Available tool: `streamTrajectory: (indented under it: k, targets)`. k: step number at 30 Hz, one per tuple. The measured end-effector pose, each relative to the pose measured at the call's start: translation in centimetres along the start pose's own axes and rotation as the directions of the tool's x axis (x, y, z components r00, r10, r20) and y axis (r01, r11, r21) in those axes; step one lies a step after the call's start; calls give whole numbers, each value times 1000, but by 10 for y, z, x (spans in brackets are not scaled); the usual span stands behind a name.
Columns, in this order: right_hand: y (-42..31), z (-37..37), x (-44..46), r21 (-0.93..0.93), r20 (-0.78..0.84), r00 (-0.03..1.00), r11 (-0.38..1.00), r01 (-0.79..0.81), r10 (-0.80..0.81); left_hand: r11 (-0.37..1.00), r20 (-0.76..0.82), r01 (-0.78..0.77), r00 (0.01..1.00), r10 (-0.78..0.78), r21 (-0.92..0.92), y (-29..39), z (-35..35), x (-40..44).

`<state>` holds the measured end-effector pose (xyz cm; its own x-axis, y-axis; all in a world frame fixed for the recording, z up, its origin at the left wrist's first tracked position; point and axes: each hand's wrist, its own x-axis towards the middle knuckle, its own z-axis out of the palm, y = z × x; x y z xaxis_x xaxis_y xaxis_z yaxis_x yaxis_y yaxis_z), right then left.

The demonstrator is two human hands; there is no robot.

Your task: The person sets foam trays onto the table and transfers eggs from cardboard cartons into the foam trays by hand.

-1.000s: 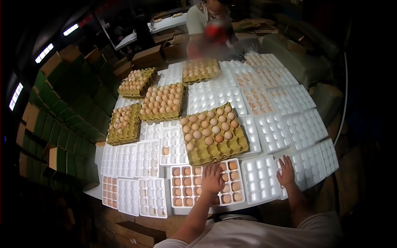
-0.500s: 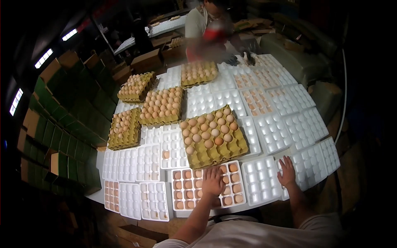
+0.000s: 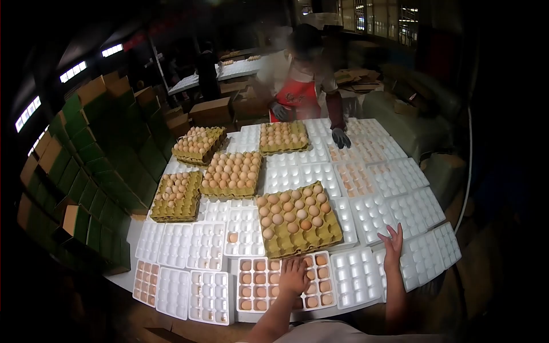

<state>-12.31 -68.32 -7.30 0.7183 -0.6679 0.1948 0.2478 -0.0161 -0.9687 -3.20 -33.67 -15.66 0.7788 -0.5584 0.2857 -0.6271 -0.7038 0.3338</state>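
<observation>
My left hand (image 3: 294, 276) lies palm down, fingers a little apart, on the white foam tray of eggs (image 3: 245, 306) at the table's near edge, hiding some of its eggs. It holds nothing that I can see. My right hand (image 3: 392, 246) is raised over the white trays on the right, fingers spread and empty. Just beyond my left hand sits a yellow-green egg tray (image 3: 297, 243), its far rows filled with eggs and its near rows bare. Right of my left hand is an empty white tray (image 3: 355, 276).
Stacked egg trays (image 3: 233, 174) stand at the left and back of the table. Across it, a person in a red apron (image 3: 298, 96) reaches over trays with gloved hands. Green-sided cartons (image 3: 91, 154) are piled left; a cardboard box (image 3: 211, 112) lies behind.
The view has tilted up. My right hand has lifted off the trays, fingers spreading, while my left hand stays on the egg tray. The person opposite is more upright, with both gloved hands showing.
</observation>
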Motion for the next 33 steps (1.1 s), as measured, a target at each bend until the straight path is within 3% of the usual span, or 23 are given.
streamTrajectory:
  k: [2, 4, 6, 8, 13, 15, 16, 18, 19, 21, 22, 24, 25, 27, 28, 31, 32, 33]
  targets:
    - [-97, 76, -9, 341, 172, 964, 931, 134, -202, 1000, 11, -2, 1000, 2, 2, 0, 0, -1]
    - [-183, 134, -23, 613, 262, 886, 775, 154, -383, 1000, 18, -7, 1000, 7, 5, -3, 1, -1]
    - [-255, 172, -44, 749, 293, 808, 648, 139, -512, 1000, 20, -6, 1000, 7, -2, -3, 4, -1]
    - [-307, 199, -65, 795, 337, 756, 600, 91, -561, 1000, 42, -16, 999, 16, 5, 3, -8, 2]
    - [-367, 225, -103, 857, 361, 861, 491, -155, -359, 998, -12, 1, 1000, -2, -64, 0, -9, 0]
    - [-364, 232, -106, 903, 355, 842, 383, -196, -406, 997, -35, -5, 999, 2, -73, -2, -6, 1]
    - [-359, 246, -106, 935, 324, 805, 296, -194, -498, 997, -44, -6, 999, 3, -79, -3, -5, 0]
    - [-348, 268, -111, 970, 129, 785, 243, 28, -606, 998, -67, -4, 998, 0, -69, -2, -3, -1]
    - [-341, 275, -118, 928, -24, 773, 273, 253, -634, 998, -71, -4, 997, 0, -66, -2, -3, -1]
    - [-336, 274, -118, 863, -73, 709, 312, 397, -701, 998, -80, -4, 997, -1, -62, -3, -1, -1]
    - [-342, 266, -109, 883, 19, 684, 333, 331, -729, 999, -59, 10, 998, -13, -42, -3, 2, -2]
    - [-359, 267, -106, 920, 119, 740, 353, 168, -662, 999, -32, -5, 999, 4, -36, -7, 7, -1]
    - [-375, 273, -116, 939, 136, 817, 335, 74, -560, 999, -20, -16, 1000, 15, -33, -9, 9, -1]
    - [-378, 278, -121, 945, 102, 835, 315, 89, -541, 999, -30, -14, 999, 13, -36, -8, 8, 0]
    - [-365, 279, -119, 929, 52, 780, 317, 192, -624, 999, -37, -17, 999, 15, -47, -8, 7, -1]
    - [-343, 250, -91, 851, 308, 597, 495, 176, -741, 998, -55, -11, 998, 8, -60, -7, 7, 0]
    - [-359, 243, -116, 762, 312, 717, 615, 202, -623, 998, -57, -8, 998, 5, -58, -6, 7, 0]
    - [-361, 241, -121, 722, 300, 753, 656, 222, -586, 998, -57, -7, 998, 3, -57, -6, 6, 0]
